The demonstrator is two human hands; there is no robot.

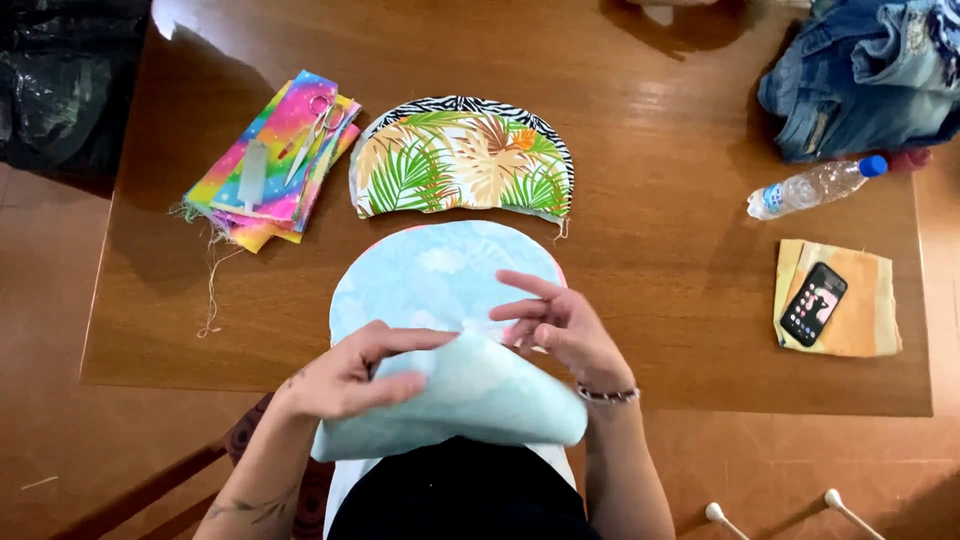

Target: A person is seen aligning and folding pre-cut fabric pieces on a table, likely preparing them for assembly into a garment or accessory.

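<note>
A light blue cloud-print fabric piece, half-round in shape, lies at the near edge of the wooden table. Its near part is folded up toward me. My left hand pinches that folded flap between thumb and fingers. Next to it, my right hand rests on the fabric with fingers spread, touching the fold. Beyond it lies a similar half-round piece with a palm-leaf print and zebra edge.
A stack of rainbow fabric with scissors and a small white tool on top sits at the left. A plastic water bottle, denim clothes and a phone on orange cloth are at the right.
</note>
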